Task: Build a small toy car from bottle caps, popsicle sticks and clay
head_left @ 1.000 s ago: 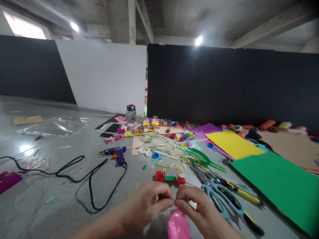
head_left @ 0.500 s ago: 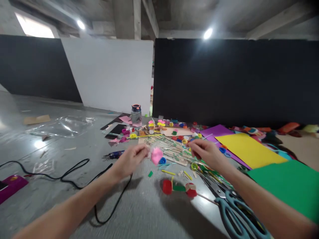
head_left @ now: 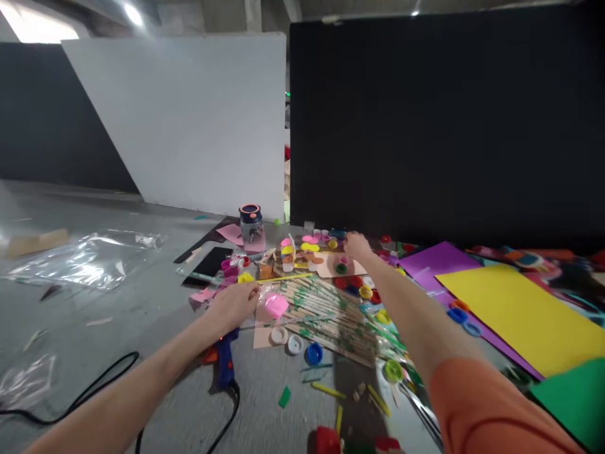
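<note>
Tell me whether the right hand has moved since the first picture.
Yes: the right hand has moved forward, from the near side of the wooden sticks to close by the foot of the black panel.

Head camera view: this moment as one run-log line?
left hand: holding small clear plastic bag, pink contents | right hand: near small colourful round caps

bare grey tabletop (head_left: pixel 262 410) offers a low lane nearer the wearer than the left hand (head_left: pixel 239 306), right of the blue pistol-shaped glue gun (head_left: pixel 225 362), whose black flexible cord (head_left: pixel 231 416) borders it. a clear cylindrical bottle with a dark lid (head_left: pixel 252 230) stands upright beyond the left hand, blocking a straight reach. between the hands, flat-lying thin wooden sticks (head_left: pixel 316 302) leave room above. beyond the right hand (head_left: pixel 358 246), a tall black flat panel (head_left: pixel 444 126) walls off the way.
</note>
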The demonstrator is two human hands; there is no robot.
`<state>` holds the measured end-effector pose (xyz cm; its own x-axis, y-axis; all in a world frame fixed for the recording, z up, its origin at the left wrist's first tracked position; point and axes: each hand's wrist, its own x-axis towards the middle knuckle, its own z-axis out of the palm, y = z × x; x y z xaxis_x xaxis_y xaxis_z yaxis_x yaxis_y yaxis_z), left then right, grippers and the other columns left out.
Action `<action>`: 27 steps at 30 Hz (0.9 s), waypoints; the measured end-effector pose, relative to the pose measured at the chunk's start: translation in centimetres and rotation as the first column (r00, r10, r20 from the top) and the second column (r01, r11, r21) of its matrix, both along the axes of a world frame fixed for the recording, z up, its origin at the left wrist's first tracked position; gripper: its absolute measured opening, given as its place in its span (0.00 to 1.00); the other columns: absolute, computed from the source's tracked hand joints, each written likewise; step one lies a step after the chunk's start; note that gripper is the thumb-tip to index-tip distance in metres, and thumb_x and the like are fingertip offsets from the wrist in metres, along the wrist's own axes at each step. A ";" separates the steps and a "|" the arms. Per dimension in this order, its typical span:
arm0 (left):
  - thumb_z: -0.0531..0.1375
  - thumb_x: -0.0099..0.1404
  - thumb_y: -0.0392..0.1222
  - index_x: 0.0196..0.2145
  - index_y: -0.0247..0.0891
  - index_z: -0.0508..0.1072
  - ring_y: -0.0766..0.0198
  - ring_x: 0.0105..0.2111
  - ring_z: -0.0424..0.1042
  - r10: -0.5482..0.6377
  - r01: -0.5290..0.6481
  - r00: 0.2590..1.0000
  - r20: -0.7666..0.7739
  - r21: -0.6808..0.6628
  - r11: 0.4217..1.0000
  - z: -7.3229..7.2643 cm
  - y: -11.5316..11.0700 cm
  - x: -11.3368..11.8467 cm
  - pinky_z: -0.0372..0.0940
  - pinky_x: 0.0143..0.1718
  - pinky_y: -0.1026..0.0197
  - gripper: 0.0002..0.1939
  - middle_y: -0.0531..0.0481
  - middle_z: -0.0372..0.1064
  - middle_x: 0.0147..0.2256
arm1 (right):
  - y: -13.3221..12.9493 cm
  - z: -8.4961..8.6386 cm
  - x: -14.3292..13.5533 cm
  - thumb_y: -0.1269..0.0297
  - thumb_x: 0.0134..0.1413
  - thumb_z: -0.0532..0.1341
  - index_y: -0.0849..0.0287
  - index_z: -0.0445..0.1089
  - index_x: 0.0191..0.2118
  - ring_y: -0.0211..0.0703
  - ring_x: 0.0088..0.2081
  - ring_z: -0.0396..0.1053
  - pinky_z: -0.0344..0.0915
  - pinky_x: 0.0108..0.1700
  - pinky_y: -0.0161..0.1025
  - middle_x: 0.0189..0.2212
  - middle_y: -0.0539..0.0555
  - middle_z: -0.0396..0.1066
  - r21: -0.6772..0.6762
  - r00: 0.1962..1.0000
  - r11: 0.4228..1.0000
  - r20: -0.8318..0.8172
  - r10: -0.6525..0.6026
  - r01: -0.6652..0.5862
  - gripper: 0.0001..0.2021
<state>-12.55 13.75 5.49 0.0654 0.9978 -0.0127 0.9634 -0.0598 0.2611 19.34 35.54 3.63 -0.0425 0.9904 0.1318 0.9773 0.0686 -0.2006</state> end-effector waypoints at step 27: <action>0.55 0.70 0.48 0.51 0.36 0.75 0.53 0.45 0.74 -0.296 0.253 0.910 0.291 0.175 0.951 6.6 -4.8 3.6 0.64 0.47 0.52 0.18 0.41 0.76 0.47 | -12.5 7.5 1.0 0.65 0.61 0.65 0.61 0.67 0.54 0.47 0.43 0.74 0.71 0.47 0.45 0.44 0.57 0.75 0.260 0.927 0.902 -0.062 0.371 -0.343 0.18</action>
